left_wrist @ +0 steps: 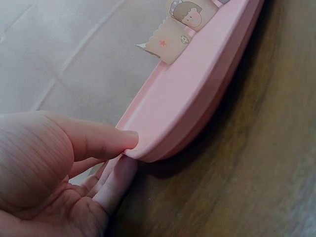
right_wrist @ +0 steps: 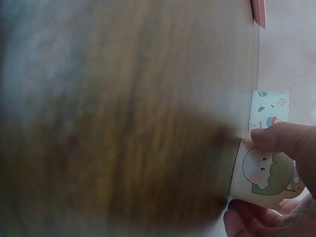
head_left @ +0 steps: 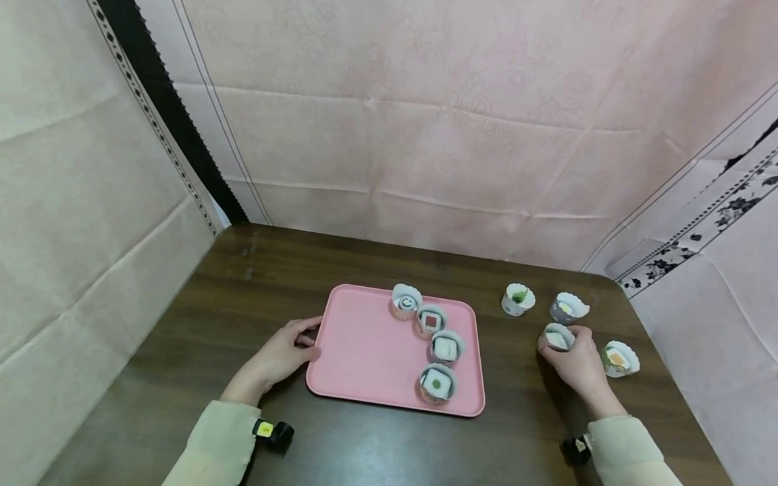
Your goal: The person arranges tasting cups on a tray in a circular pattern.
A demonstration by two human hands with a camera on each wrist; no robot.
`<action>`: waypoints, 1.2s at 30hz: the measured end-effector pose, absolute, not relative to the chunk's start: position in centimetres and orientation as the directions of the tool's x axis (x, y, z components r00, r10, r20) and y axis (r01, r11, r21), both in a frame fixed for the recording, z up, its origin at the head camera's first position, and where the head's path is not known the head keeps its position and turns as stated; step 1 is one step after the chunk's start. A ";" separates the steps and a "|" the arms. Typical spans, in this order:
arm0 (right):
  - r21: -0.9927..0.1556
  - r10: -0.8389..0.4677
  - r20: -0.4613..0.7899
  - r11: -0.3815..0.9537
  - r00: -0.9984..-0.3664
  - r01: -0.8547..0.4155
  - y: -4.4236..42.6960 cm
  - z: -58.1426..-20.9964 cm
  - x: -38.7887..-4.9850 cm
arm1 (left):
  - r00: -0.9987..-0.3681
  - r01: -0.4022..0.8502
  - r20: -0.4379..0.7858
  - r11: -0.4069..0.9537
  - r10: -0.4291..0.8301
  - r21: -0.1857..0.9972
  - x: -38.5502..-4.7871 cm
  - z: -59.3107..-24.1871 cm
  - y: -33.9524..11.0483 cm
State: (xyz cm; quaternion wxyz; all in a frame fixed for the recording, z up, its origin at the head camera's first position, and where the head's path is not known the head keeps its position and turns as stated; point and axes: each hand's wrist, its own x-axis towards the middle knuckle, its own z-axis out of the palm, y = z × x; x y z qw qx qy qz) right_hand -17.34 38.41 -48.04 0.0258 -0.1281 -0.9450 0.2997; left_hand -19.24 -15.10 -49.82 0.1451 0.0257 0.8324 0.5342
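My left hand (head_left: 281,356) pinches the left rim of a pink tray (head_left: 365,351), thumb on top and fingers beneath, as the left wrist view shows. Several paper cups with small square or round pieces inside stand along the tray's right half, among them a cup (head_left: 437,384) near the front edge and a cup (head_left: 406,302) at the back. Right of the tray, my right hand (head_left: 577,361) grips a paper cup (head_left: 558,337) with a whitish piece in it. A cartoon face shows on this cup (right_wrist: 266,173) in the right wrist view, thumb on one side and fingers on the other.
Around my right hand stand a cup with a green piece (head_left: 518,299), a cup (head_left: 568,308) behind and a cup with an orange piece (head_left: 620,358) to the right. The brown table (head_left: 292,270) meets pale cloth (head_left: 425,155) at its back and sides.
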 end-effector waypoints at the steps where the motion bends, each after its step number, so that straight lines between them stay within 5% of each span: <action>1: -0.572 0.258 -0.031 0.788 -0.966 0.229 38.4 -48.0 -17.3 | -0.956 -0.111 -0.214 0.428 0.199 0.897 -19.2 -49.8 -15.1; 15: -0.577 0.223 0.023 0.799 -0.975 0.169 36.8 -46.6 -16.3 | -0.954 -0.119 -0.223 0.427 0.200 0.896 -19.2 -49.6 -15.2; 36: -0.618 -0.015 0.203 0.773 -0.979 -0.140 28.8 -43.5 -15.1 | -0.954 -0.115 -0.219 0.422 0.206 0.899 -19.2 -49.6 -15.1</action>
